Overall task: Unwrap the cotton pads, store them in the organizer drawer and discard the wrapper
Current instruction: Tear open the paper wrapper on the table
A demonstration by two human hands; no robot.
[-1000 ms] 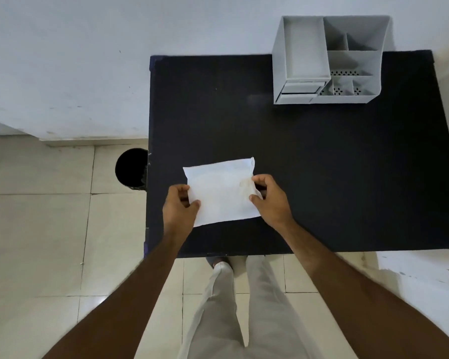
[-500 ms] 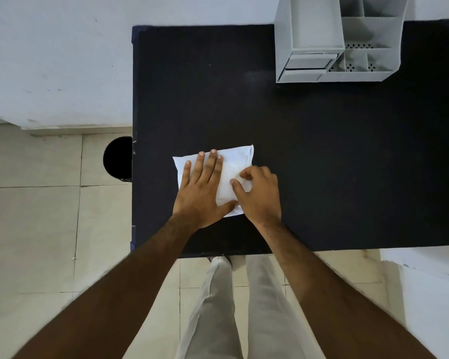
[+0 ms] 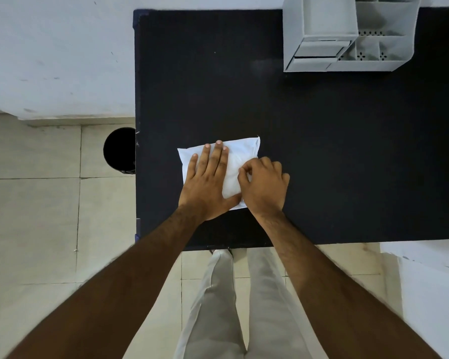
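Observation:
A white wrapped pack of cotton pads (image 3: 240,155) lies flat on the black table (image 3: 335,156), near its front left. My left hand (image 3: 209,181) presses flat on the pack with fingers spread. My right hand (image 3: 265,186) rests on the pack's right side, its fingertips pinching the wrapper film. The grey organizer (image 3: 347,35) stands at the table's far right, its small drawer (image 3: 319,51) at the lower front left looking shut.
A round black bin (image 3: 119,151) stands on the tiled floor against the table's left edge. A white wall runs behind the table. My legs in light trousers (image 3: 233,307) stand at the table's front edge.
The pack was held up by both hands at its sides; it now lies on the table. My left hand has gone flat on top and my right hand pinches the wrapper.

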